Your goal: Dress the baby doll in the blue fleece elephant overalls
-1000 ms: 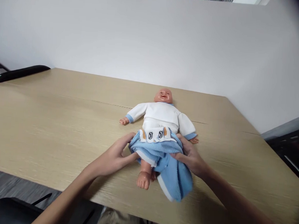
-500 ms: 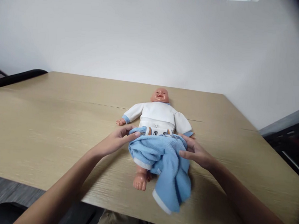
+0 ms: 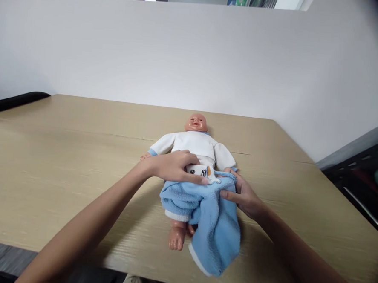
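Now left hand [image 3: 174, 166] shifts to mid-frame, pinching blue pants [image 3: 217, 228] up top, right hand [image 3: 246, 198] pinching their right edge, so grips sit closer together.

Doll [image 3: 193, 142] face-up on pale table [image 3: 78, 173]

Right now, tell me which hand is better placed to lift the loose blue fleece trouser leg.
Probably the right hand: it grips the light-blue fleece trousers near the top of that leg; the left hand sits farther off, at the white eye-embroidered panel.
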Demonstrator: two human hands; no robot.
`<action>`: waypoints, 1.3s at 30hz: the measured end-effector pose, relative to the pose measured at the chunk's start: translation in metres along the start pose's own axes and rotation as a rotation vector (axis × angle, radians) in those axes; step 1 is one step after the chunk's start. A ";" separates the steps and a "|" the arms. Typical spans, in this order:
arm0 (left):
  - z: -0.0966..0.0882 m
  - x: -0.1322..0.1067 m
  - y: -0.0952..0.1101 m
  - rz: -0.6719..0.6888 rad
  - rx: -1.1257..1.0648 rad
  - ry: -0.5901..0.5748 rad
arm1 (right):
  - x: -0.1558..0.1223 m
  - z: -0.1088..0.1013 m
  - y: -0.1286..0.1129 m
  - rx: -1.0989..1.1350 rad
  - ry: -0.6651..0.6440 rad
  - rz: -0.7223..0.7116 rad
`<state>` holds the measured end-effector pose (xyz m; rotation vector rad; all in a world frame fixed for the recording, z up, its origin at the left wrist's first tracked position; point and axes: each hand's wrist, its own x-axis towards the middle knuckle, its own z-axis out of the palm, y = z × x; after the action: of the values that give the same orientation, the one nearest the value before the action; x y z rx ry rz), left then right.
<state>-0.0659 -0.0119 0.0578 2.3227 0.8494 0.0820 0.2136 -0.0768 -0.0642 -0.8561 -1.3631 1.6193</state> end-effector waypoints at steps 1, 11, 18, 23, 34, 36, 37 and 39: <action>-0.001 0.006 -0.001 0.017 -0.039 -0.083 | 0.000 0.000 -0.002 -0.008 0.008 -0.010; 0.005 0.027 -0.017 0.181 -0.392 -0.162 | -0.010 0.003 -0.023 -0.328 -0.413 0.184; 0.016 0.028 -0.008 0.236 -0.608 -0.431 | -0.012 0.003 -0.017 -0.046 -0.041 0.060; 0.021 0.033 -0.013 0.338 -0.638 -0.426 | -0.012 0.005 -0.031 -0.099 -0.209 0.142; 0.031 0.032 -0.007 0.340 -0.747 -0.638 | -0.022 -0.003 -0.024 0.056 -0.056 0.173; 0.034 0.033 -0.005 0.337 -0.790 -0.647 | -0.019 -0.003 -0.018 0.120 -0.032 0.175; 0.035 0.033 -0.006 0.345 -0.794 -0.627 | -0.018 -0.003 -0.016 0.133 -0.049 0.181; 0.036 0.034 -0.008 0.368 -0.777 -0.565 | -0.017 -0.004 -0.015 0.103 -0.078 0.190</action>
<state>-0.0338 -0.0075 0.0193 1.5972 0.0587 -0.0764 0.2272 -0.0891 -0.0500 -0.8912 -1.2704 1.8694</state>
